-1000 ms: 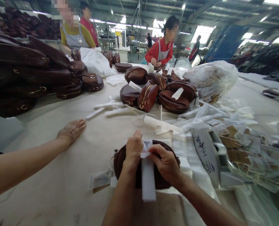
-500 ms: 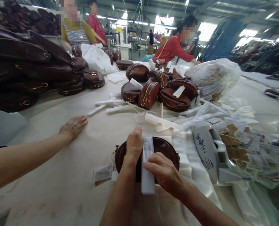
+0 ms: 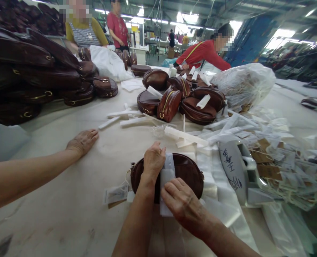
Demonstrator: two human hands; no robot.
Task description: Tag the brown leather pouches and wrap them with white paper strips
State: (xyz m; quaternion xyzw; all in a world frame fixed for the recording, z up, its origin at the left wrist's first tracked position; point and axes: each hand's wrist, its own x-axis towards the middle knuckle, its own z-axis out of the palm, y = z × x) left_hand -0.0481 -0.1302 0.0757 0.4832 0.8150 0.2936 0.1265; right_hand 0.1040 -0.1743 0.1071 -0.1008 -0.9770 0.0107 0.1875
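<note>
Left hand (image 3: 154, 160): pointed up-frame at the left edge of the white strip (image 3: 168, 174); couldn't tell grip.
Right hand (image 3: 184, 202): slanted up-left, bent fingers bunched on white strip; pinch unclear.
Brown bag (image 3: 188, 168): lay lower center, under white strip.

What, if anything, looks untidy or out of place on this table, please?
The tags at the right look untidy, jumbled in a loose heap, and white strips lie scattered at odd angles beyond the nearest brown bag. Nothing looks clearly damaged.
</note>
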